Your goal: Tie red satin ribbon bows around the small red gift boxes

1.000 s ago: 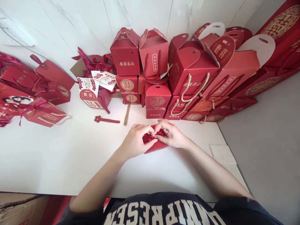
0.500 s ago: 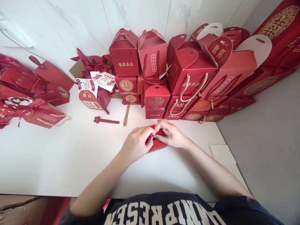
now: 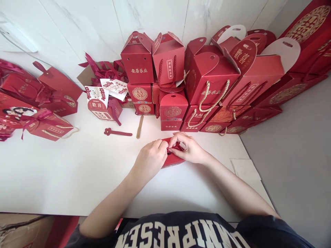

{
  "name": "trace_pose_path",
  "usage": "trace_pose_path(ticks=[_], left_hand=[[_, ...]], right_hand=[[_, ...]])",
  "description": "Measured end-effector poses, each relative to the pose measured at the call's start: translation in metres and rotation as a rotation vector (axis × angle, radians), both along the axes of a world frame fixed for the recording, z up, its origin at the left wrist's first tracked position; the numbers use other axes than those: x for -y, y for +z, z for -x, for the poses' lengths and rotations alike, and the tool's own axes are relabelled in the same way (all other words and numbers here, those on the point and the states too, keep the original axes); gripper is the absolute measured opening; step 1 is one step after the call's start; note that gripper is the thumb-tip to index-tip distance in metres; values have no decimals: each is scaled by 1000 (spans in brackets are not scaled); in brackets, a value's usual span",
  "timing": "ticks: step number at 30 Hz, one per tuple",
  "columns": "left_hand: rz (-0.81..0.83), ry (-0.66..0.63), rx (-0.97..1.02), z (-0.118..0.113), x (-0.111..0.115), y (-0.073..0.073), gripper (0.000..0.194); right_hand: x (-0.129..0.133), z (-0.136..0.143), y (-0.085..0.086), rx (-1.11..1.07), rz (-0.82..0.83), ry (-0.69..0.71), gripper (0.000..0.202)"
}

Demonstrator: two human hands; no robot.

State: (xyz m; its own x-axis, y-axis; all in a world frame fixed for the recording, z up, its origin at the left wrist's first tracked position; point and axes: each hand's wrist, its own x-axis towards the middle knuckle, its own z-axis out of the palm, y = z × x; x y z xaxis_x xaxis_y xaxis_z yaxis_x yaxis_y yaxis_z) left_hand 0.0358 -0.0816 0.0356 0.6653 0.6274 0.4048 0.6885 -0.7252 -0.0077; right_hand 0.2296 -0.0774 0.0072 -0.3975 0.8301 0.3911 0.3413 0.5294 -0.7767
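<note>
Stacked boxes (image 3: 173, 108) block way beyond right hand (image 3: 190, 150). Counter (image 3: 85, 172) left of left hand (image 3: 151, 156) passable; flower-ended strip (image 3: 119, 133) and brown stick (image 3: 140, 127) obstruct farther back.

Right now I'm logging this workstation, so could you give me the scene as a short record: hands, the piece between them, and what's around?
left hand: left hand with fingers curled at the red ribbon; exact grip hidden
right hand: right hand, thumb and finger pinching the ribbon
workpiece: small red box on the white table, partly covered by both hands
loose pieces: flower-ended red strip, tan strip
beyond the hands: stacked red boxes
far left: ribboned boxes
</note>
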Motion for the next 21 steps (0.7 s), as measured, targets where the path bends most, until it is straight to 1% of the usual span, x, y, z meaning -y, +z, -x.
trace_pose_path(ticks=[2,5,7,9,13,16,21], left_hand=[[41,-26,28,1,-4,-1,13],[147,-93,117,5,-10,-3,14],[196,-144,162,7,-14,-6,13],[213,-178,184,10,-15,-7,13],[254,-194,218,12,-15,-9,13],[321,-199,254,14,-16,-8,13],[414,-179,305,17,-17,-8,11]], right_hand=[[0,0,2,15,-11,11,6],[0,0,5,37,-12,17,3],[-1,-1,6,56,4,-3,6],[-1,-3,5,72,45,-4,9],[-2,-8,1,48,137,71,13],[-3,-8,0,22,91,70,11],[-4,-3,0,54,-79,41,11]])
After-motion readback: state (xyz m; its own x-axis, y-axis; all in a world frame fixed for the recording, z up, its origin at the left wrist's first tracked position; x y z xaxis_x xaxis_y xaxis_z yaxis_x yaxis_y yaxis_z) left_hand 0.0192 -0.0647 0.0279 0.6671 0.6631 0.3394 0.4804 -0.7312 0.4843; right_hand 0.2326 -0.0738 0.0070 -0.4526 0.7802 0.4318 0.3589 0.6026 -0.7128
